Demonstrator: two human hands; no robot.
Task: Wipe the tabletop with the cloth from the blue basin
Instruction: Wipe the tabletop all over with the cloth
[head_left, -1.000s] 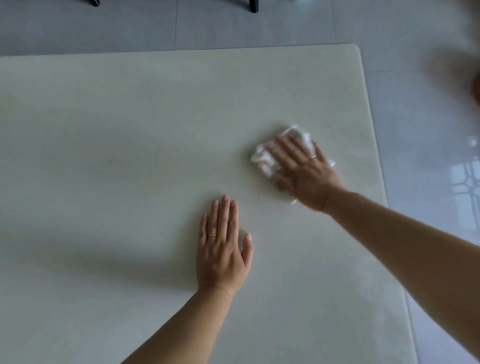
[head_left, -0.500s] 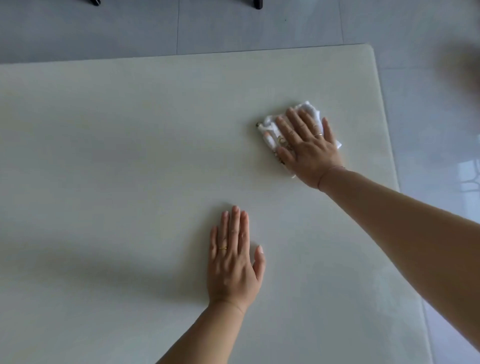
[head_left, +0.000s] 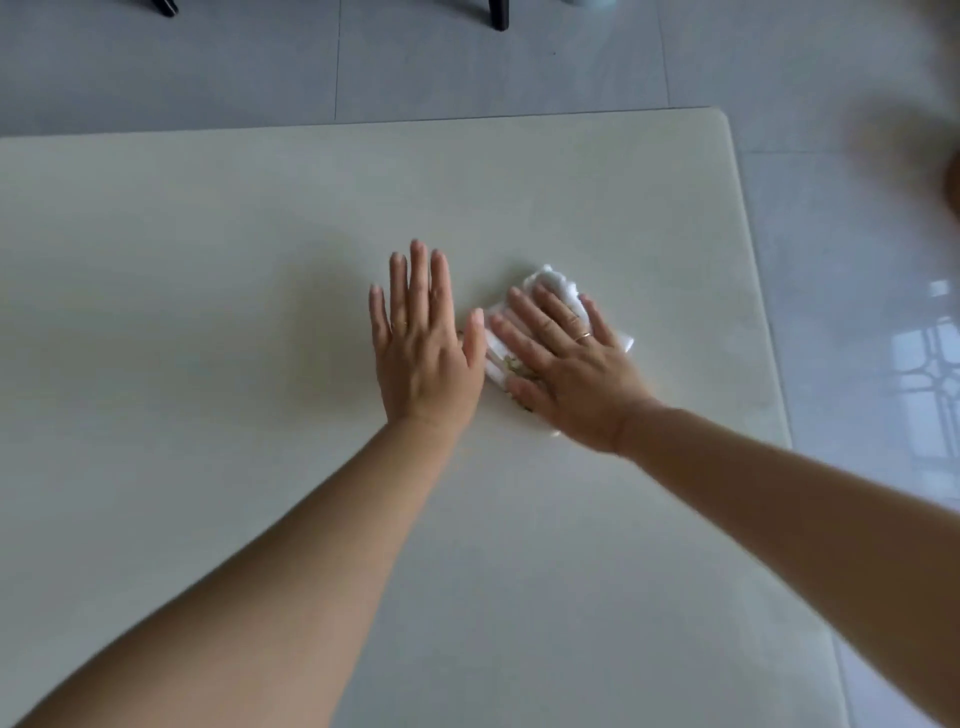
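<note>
The pale cream tabletop (head_left: 260, 291) filled most of the frame, its rounded far corner reaching the upper right, with grey floor tiles (head_left: 415, 62) beyond it along the top and down the right side. No writing, brand or label could be read on anything, and no container was in view. 2 bare forearms came in from the bottom edge and met near the centre. The left hand (head_left: 423, 343) lay flat on the bare tabletop at the centre of the frame, palm down, fingers straight and close together, holding nothing, a thin ring on 1 finger. Just right of it, the right hand (head_left: 569, 371) pressed palm down on the white cloth (head_left: 553, 288), fingers spread flat over it rather than pinching it, also with a ring. The cloth lay crumpled on the tabletop right of centre, showing past the fingertips and beside the left thumb. 2 dark furniture legs (head_left: 497, 14) stood at the top edge.
</note>
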